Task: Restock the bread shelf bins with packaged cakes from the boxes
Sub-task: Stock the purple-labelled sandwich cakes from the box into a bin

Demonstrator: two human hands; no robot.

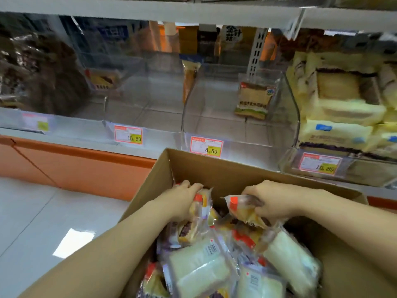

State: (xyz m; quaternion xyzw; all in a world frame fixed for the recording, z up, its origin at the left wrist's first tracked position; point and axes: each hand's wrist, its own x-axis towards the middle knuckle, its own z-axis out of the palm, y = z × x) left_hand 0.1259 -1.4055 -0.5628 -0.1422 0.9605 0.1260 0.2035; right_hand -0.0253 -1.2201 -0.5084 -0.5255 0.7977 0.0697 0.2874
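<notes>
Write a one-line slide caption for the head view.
Left hand and right hand each grip a packaged cake in the cardboard box, below a clear bin holding one bread pack.

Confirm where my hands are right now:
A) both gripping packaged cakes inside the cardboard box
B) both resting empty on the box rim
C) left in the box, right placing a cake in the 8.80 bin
A: the left hand has its fingers curled round the left-side cake and the right hand grips the right-side cake, both down inside the cardboard box.
</notes>
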